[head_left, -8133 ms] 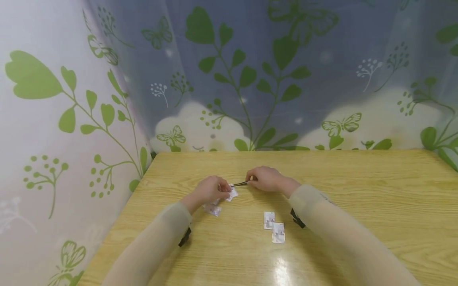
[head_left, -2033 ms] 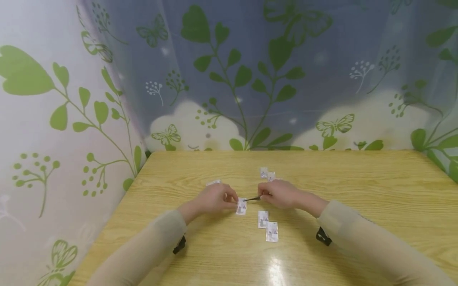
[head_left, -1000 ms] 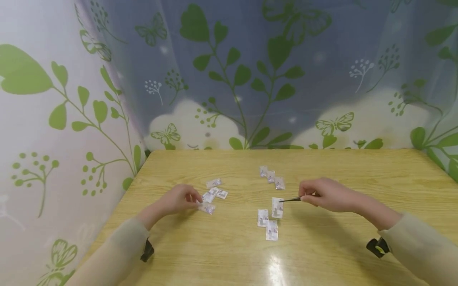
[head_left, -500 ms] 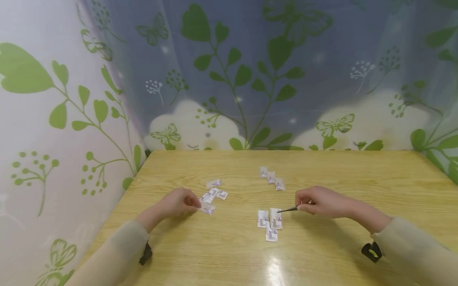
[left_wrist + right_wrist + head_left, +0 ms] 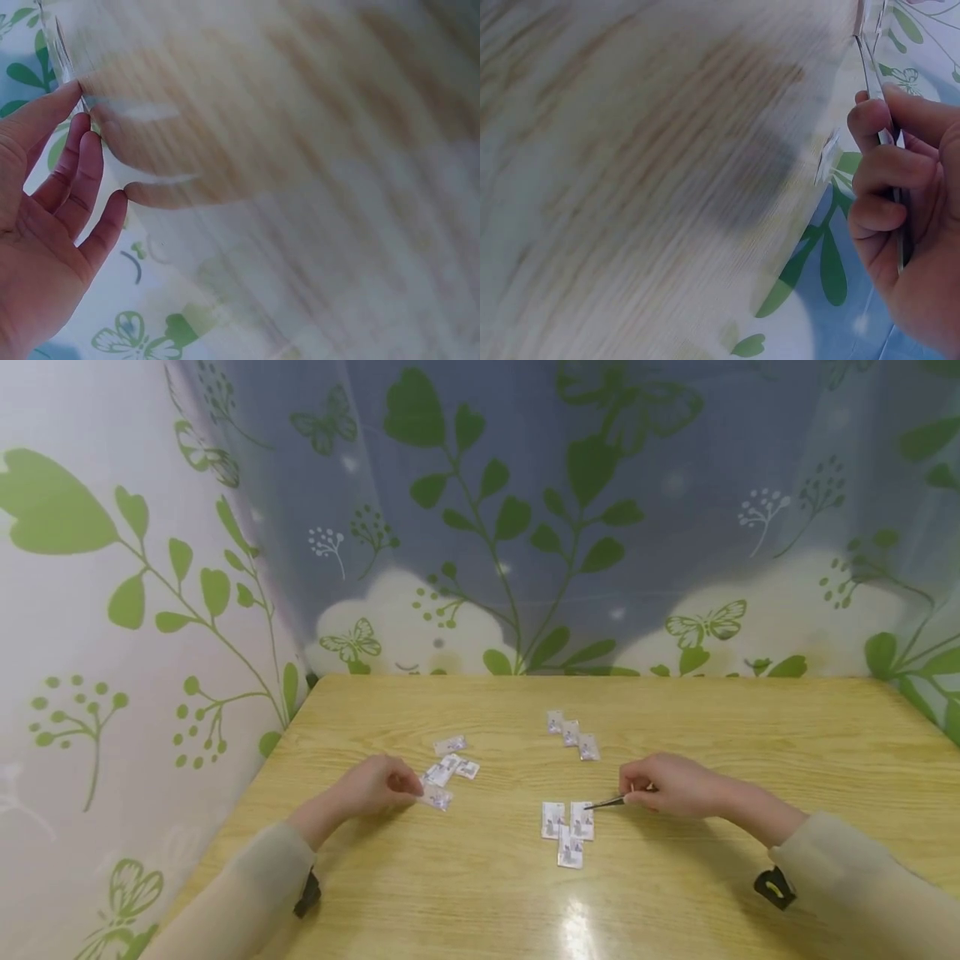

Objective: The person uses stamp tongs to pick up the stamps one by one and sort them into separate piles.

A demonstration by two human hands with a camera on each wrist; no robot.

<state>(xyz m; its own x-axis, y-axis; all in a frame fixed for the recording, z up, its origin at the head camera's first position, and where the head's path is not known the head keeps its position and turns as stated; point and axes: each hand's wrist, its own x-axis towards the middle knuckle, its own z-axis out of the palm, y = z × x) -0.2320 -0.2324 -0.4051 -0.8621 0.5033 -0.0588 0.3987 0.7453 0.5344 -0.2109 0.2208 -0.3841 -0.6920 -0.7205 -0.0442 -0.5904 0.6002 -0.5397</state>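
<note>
My right hand (image 5: 671, 785) holds a pair of dark tweezers (image 5: 900, 217), fingers curled round the shaft. In the head view the tweezer tips touch the upper right packet (image 5: 582, 827) of a group of three small flat printed packets, beside the upper left packet (image 5: 552, 822) and above the lower packet (image 5: 570, 852). My left hand (image 5: 375, 787) rests at the left edge of a loose pile of similar packets, its fingertips touching the nearest shiny packet (image 5: 437, 797). In the left wrist view the left hand's fingers (image 5: 88, 176) are relaxed, tips against the tabletop.
A white packet (image 5: 442, 770), a small packet (image 5: 467, 768) and a rear packet (image 5: 451, 744) lie in the left pile. Three packets form a diagonal row farther back, with a middle packet (image 5: 571, 732). The wooden table (image 5: 712, 718) meets a leaf-patterned curtain (image 5: 487, 527) behind.
My right hand has carried a packet by tweezers from the left pile to the near group, lowering it beside the others. My left hand has drawn back left to the pile. A diagonal row now lies behind.
</note>
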